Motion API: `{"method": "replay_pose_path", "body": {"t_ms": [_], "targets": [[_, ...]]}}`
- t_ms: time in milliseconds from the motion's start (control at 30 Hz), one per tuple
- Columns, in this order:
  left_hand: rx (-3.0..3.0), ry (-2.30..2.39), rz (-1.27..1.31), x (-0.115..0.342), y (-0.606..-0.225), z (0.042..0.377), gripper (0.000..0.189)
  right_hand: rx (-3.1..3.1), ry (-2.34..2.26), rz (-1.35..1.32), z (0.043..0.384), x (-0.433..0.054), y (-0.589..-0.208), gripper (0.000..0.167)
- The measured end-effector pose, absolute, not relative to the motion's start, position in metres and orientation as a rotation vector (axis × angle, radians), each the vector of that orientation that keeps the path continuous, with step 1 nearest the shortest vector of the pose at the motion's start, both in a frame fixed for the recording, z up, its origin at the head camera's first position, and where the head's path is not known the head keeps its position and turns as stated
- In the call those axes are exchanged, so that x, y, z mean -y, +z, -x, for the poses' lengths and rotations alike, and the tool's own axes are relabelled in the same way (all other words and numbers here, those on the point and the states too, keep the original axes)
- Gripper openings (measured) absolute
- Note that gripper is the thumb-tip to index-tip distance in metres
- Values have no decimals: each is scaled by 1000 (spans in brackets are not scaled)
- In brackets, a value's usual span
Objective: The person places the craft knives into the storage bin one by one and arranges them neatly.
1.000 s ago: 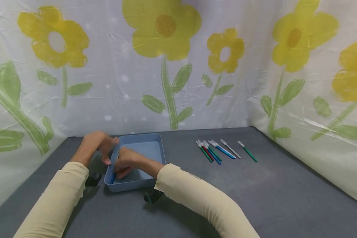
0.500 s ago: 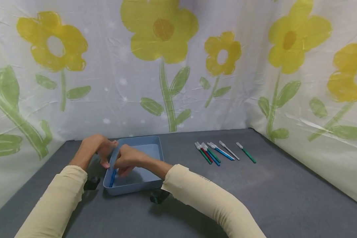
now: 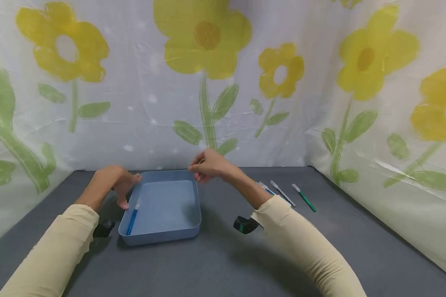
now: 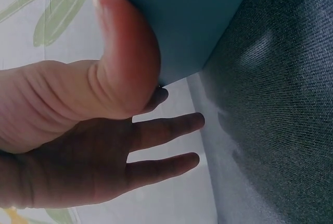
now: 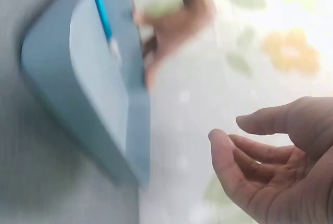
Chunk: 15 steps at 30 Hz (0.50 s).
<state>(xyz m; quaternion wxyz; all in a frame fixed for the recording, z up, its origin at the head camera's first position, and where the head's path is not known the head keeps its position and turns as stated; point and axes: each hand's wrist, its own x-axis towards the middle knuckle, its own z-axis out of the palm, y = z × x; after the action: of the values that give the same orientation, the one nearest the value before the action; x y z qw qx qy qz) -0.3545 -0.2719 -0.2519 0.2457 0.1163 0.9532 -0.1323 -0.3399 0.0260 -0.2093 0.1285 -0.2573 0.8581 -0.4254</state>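
Note:
A blue-grey tray (image 3: 163, 237) stands on the table. Inside it, along the left wall, lies one blue pen-like stick (image 3: 132, 220) with a whitish end. My left hand (image 3: 115, 181) is at the tray's left wall, its thumb against the outside; in the left wrist view the other fingers (image 4: 164, 173) extend straight past the corner. Above the tray's far right corner is my right hand (image 3: 212, 166), raised off the table. Its fingers are loosely bent, and the right wrist view shows a gap between thumb (image 5: 265, 121) and fingertips with nothing held.
Right of the tray, a grey stick (image 3: 283, 194) and a green stick (image 3: 304, 198) with whitish ends lie on the dark table (image 3: 215, 264). Blue and white sticks are partly hidden by my right forearm. A flower-printed curtain (image 3: 134, 140) rises behind the table's far edge.
My right hand has left the inside of the tray and moved up and to the right, uncovering the blue stick against the left wall. The left hand stays beside the tray.

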Motion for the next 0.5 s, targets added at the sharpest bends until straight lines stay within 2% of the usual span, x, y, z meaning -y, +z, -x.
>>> {"method": "replay_pose_path", "body": {"t_ms": [233,500], "targets": [[-2621,-339,-326,270,-242,354,128,-2706,-1094,620,371,-106,-208,30],[-2577,-257,-297,274,-249,355,131,-2827,-771,544,389,-155,-260,20]]}}
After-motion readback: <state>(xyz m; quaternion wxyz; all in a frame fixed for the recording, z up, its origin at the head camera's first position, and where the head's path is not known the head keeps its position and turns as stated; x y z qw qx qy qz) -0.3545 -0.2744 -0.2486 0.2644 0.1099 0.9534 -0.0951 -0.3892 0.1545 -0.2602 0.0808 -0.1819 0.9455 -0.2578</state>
